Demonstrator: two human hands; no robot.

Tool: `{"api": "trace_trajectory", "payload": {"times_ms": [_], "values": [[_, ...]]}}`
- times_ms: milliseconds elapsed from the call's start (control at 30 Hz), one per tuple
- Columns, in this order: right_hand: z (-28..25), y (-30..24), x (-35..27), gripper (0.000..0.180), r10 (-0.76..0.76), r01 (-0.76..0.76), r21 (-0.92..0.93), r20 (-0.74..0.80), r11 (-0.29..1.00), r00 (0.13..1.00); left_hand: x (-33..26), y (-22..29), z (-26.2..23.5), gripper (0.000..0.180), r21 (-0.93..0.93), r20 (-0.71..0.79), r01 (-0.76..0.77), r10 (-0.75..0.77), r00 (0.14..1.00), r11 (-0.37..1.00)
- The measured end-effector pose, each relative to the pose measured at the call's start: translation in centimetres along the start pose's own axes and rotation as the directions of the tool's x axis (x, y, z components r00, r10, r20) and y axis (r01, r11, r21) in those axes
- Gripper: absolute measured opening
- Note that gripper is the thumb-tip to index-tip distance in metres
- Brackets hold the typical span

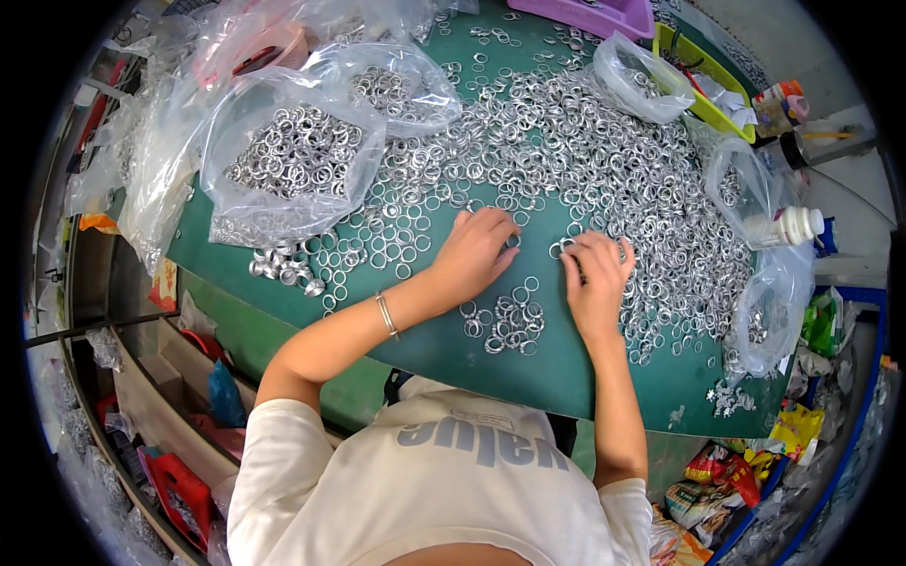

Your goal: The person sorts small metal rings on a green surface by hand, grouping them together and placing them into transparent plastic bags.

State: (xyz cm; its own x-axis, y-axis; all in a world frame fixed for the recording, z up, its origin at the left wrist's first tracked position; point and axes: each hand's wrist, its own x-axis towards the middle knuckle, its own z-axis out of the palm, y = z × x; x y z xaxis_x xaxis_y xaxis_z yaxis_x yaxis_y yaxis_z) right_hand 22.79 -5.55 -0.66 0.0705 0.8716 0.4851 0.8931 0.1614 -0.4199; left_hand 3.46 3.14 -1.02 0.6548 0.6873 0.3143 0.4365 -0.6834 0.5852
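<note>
My left hand is over the green tabletop with its fingers bent together, pointing right. At its fingertips, a silver metal ring is pinched, partly hidden by the fingers. To its right, my right hand rests with curved, parted fingers at the edge of a wide heap of silver rings. A couple of loose rings lie beside its fingertips, and I see none gripped there. Between my forearms, nearer my body, sits a small cluster of rings. A metal bangle circles my left wrist.
Clear plastic bags of rings stand at the left; another bag is at the far right. A purple basket and a yellow-green tray line the back. A white bottle stands by the right edge.
</note>
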Motion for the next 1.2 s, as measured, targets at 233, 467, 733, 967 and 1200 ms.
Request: {"api": "trace_trajectory", "payload": {"times_ms": [233,467,733,967,1200], "values": [[-0.9,0.2,0.8,0.017,0.108,-0.128,-0.248,-0.091,0.96,0.99,0.3,-0.7,-1.1,0.025,0.072,0.005,0.114,-0.115,0.993,0.991],[-1.7,-3.4,-2.5,0.037,0.087,-0.021,-0.179,0.367,0.984,0.926,-0.8,-0.5,-0.3,0.027,-0.229,0.111,-0.001,0.027,0.993,0.973],[-3.1,-3.4,-3.1,0.04,0.064,-0.009,-0.125,0.441,0.992,0.895,-1.6,0.0,-0.6,0.03,-0.269,0.163,0.01,0.035,0.986,0.963],[-3.7,-3.5,-3.5,0.028,0.056,-0.056,-0.012,0.33,0.998,0.942,-3.5,1.3,-2.5,0.037,-0.195,0.328,0.013,0.053,0.943,0.981],[0.1,-4.1,-1.1,0.019,0.052,-0.06,0.027,0.242,0.998,0.969,-4.4,1.7,-2.6,0.042,-0.27,0.226,0.097,-0.035,0.974,0.958]]}}
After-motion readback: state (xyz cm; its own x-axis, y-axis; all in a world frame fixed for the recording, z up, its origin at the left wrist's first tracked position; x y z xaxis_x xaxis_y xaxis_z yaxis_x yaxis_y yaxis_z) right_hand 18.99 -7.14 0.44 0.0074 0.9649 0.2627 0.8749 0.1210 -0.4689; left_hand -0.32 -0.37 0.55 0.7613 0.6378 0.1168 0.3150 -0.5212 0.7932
